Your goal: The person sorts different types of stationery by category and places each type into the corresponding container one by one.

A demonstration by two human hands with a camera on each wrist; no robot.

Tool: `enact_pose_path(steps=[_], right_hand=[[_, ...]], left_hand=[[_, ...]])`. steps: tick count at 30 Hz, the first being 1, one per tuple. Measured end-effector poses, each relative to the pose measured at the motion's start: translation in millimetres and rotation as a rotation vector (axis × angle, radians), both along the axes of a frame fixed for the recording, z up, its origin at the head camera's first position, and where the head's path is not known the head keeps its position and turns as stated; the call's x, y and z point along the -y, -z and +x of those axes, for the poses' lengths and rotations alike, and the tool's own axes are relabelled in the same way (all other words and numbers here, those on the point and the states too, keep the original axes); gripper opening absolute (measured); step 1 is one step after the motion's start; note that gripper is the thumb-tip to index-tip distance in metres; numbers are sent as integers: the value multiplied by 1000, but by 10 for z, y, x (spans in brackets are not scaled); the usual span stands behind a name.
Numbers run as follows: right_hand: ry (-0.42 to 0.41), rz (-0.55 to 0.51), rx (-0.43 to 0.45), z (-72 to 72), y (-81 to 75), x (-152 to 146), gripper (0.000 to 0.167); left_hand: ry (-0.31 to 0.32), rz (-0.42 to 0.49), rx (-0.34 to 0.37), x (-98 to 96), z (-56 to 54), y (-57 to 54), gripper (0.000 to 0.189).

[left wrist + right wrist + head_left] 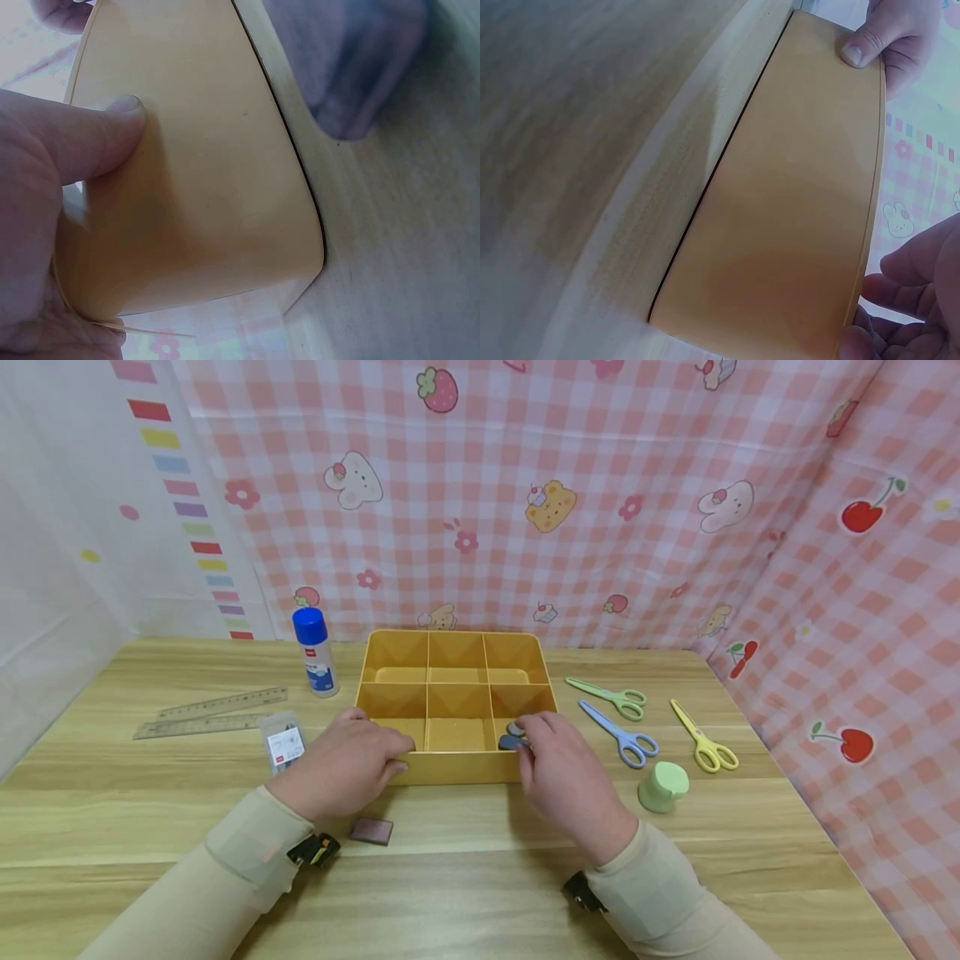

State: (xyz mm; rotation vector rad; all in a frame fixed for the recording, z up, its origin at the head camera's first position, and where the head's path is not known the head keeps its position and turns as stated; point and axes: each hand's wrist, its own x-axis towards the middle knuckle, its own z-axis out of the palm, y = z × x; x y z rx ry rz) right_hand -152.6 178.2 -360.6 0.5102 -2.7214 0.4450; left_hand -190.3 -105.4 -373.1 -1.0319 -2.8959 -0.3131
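A yellow organizer box with six compartments stands upright on the table. My left hand grips its front left corner, the thumb on the outer wall and the fingers over the rim. At the front right corner, my right hand holds the rim, thumb toward the outer side and fingers inside. Close to those fingers, a dark slate-blue piece and a small grey piece lie in the front right compartment, partly hidden. A brownish-purple rectangular block lies near my left wrist.
Left of the box are a blue-capped glue bottle, clear rulers and a small labelled clear pack. On the right lie green scissors, blue scissors, yellow scissors and a light-green rounded object. Patterned curtains surround the table.
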Motion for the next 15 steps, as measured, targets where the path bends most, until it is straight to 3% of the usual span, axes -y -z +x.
enact_pose_path(steps=[15], right_hand=[[5, 4, 11, -1, 0, 5, 26]], left_hand=[[16, 5, -18, 4, -2, 5, 20]])
